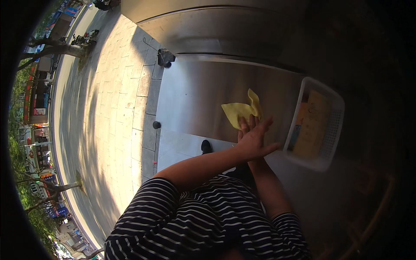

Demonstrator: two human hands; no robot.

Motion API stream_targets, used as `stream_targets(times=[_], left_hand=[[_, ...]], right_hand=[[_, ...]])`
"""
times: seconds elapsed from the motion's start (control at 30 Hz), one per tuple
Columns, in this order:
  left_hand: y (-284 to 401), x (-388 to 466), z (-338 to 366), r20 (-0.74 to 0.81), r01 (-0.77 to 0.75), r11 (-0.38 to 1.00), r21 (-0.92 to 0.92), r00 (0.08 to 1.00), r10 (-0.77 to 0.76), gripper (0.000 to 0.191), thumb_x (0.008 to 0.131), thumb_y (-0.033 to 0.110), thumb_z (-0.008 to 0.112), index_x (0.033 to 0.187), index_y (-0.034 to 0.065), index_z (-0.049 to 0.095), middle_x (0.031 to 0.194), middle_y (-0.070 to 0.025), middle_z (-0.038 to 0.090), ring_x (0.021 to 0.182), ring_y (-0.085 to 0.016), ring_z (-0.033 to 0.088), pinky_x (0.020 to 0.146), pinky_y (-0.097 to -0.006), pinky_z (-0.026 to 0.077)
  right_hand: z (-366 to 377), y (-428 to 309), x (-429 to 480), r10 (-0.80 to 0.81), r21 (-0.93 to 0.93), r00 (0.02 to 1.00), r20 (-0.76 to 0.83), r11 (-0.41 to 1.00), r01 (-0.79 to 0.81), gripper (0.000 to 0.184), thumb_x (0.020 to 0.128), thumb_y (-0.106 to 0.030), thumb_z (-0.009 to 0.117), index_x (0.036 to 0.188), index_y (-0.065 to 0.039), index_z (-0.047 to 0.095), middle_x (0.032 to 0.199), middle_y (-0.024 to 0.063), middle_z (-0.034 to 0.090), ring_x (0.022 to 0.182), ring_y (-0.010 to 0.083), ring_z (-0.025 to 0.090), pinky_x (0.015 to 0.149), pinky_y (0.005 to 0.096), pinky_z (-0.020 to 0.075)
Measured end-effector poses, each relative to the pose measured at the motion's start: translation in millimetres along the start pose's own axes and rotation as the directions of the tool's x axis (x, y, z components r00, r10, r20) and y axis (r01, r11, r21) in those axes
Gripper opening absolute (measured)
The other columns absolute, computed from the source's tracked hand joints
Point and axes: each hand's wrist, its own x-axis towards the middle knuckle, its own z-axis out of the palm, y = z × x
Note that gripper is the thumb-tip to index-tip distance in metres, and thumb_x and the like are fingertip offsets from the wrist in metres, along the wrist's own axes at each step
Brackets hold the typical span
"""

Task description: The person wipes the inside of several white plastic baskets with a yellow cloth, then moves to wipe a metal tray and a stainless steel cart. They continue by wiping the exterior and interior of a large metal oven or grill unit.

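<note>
A yellow cloth lies crumpled on a stainless steel tabletop, with one corner folded up. My left hand reaches over its near edge, fingers and thumb spread, fingertips at the cloth. My forearms cross at the wrists, the left one on top. Beneath the left hand, my right hand is mostly hidden; only a bit of its fingers seems to show beside the cloth. Whether it grips the cloth is not visible.
A white plastic basket holding a brown paper item and other packets stands at the tabletop's right end. A steel cabinet front rises behind. Black knob-like parts sit at the left edge, beside a paved walkway. My black shoe shows below.
</note>
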Motion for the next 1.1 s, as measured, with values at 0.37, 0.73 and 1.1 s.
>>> stream_targets(times=[0.37, 0.73, 1.1], left_hand=[[-326, -114, -255, -0.274, 0.414, 0.577, -0.704, 0.592, -0.758, 0.078, 0.092, 0.063, 0.030, 0.141, 0.0031, 0.028, 0.132, -0.0191, 0.046, 0.125, -0.029, 0.041, 0.103, -0.0408, 0.031], [-317, -158, -274, 0.040, 0.057, -0.003, -0.998, 0.669, -0.742, 0.076, 0.091, 0.064, 0.023, 0.139, 0.0055, 0.034, 0.136, -0.0122, 0.042, 0.128, -0.026, 0.038, 0.107, -0.0392, 0.027], [-312, -115, -258, -0.474, 0.683, 0.697, -0.219, 0.550, -0.688, 0.053, 0.096, 0.048, 0.038, 0.117, 0.0015, 0.053, 0.109, -0.0167, 0.062, 0.101, -0.030, 0.058, 0.087, -0.0382, 0.043]], right_hand=[[84, -59, 45, 0.222, -0.265, 0.943, -0.249, 0.921, -0.287, 0.042, 0.079, -0.003, 0.050, 0.121, 0.001, 0.047, 0.134, 0.0204, 0.041, 0.127, 0.0373, 0.037, 0.103, 0.0503, 0.0314], [240, -291, 143, -0.041, 0.868, 0.970, 0.239, 0.457, -0.195, 0.032, 0.082, 0.001, 0.045, 0.108, -0.004, 0.064, 0.097, 0.0133, 0.067, 0.097, 0.0215, 0.063, 0.092, 0.0321, 0.0462], [6, 35, 125, 0.481, -0.007, 0.781, -0.398, 0.850, -0.527, 0.047, 0.084, -0.005, 0.041, 0.131, -0.001, 0.041, 0.133, 0.0218, 0.043, 0.124, 0.0320, 0.043, 0.102, 0.0400, 0.0371]])
